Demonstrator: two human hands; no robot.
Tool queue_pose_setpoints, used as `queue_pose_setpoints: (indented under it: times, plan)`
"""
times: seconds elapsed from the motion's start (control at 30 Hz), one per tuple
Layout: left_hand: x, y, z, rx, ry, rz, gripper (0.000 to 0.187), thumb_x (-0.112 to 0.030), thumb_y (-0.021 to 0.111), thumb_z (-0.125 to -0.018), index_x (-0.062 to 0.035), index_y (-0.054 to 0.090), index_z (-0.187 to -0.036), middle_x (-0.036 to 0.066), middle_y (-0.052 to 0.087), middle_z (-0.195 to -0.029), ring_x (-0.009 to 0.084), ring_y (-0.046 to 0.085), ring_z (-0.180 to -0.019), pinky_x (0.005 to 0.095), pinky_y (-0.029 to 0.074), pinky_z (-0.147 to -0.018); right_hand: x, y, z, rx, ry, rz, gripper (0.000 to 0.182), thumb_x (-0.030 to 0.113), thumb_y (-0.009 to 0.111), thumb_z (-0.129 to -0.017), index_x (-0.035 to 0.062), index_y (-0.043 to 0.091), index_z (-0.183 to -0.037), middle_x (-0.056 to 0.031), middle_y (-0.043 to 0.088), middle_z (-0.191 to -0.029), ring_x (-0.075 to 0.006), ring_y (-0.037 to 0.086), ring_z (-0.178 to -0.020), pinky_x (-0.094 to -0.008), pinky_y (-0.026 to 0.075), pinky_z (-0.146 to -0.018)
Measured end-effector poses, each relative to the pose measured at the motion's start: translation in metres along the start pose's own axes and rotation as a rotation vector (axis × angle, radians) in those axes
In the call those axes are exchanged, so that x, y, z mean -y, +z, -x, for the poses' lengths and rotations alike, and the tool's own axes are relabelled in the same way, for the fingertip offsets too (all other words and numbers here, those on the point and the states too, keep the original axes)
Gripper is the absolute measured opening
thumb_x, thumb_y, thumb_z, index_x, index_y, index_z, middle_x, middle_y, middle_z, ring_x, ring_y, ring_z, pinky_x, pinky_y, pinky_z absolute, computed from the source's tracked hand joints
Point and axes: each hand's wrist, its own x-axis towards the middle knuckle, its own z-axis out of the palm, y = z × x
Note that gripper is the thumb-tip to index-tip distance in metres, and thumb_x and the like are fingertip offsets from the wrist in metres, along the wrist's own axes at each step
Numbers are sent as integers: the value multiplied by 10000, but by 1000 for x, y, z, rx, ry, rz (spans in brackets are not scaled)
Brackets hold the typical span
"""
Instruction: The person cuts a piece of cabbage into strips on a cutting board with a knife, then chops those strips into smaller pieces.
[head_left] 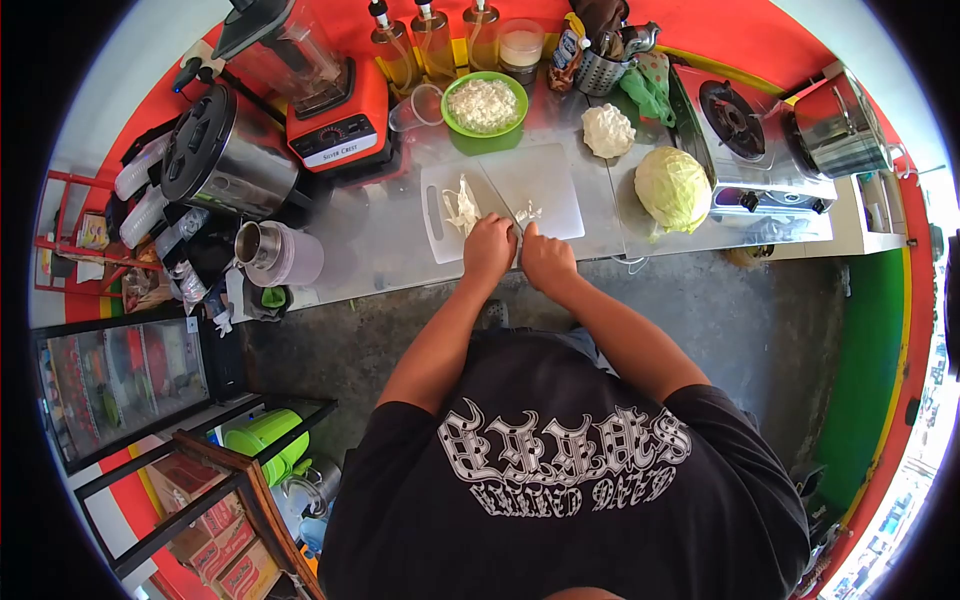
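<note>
A translucent white cutting board (555, 170) lies on the metal counter before me. My right hand (548, 258) is closed round the handle of a knife (502, 196), its thin blade pointing away and to the left across the board. Close beside it, my left hand (490, 250) has its fingers curled in at the board's near edge; whatever they grip is hidden. Pale, leaf-like pieces (462, 206) lie left of the blade. Small chopped bits (528, 212) sit just right of it.
Behind the board stands a green bowl (450, 118) of pale shreds. To the right are a ruffled whitish clump (608, 130), a cabbage (673, 190) and a gas stove (733, 120). A red blender (340, 130) and a steel flask (278, 255) stand left.
</note>
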Motion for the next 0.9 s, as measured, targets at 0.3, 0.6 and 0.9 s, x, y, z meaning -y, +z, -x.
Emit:
queue_pose_setpoints:
  times: [0.3,0.6,0.9]
  plan:
    - [0,-2,-3,5,-25,24,133,-95,625,-833,-47,735,-890,147,666,-894,366,664,-876,462,542,-779,3,2,11,63,37,45,163,122,550,-951,14,499,-1063,-223,748,-900,-365,759,-877,-461,608,-732]
    - [7,0,-6,-3,-44,90,103,-53,657,-798,-25,721,-874,162,680,-890,371,671,-865,448,544,-769,3,-3,13,48,0,70,179,122,568,-940,10,500,-1062,-213,746,-877,-365,760,-844,-460,610,-726]
    - [7,-1,-8,28,-63,101,68,-58,661,-818,-24,709,-852,167,669,-873,383,667,-850,460,540,-758,-2,-9,-7,43,-57,53,213,107,600,-917,7,485,-1065,-228,742,-886,-376,759,-859,-462,611,-738]
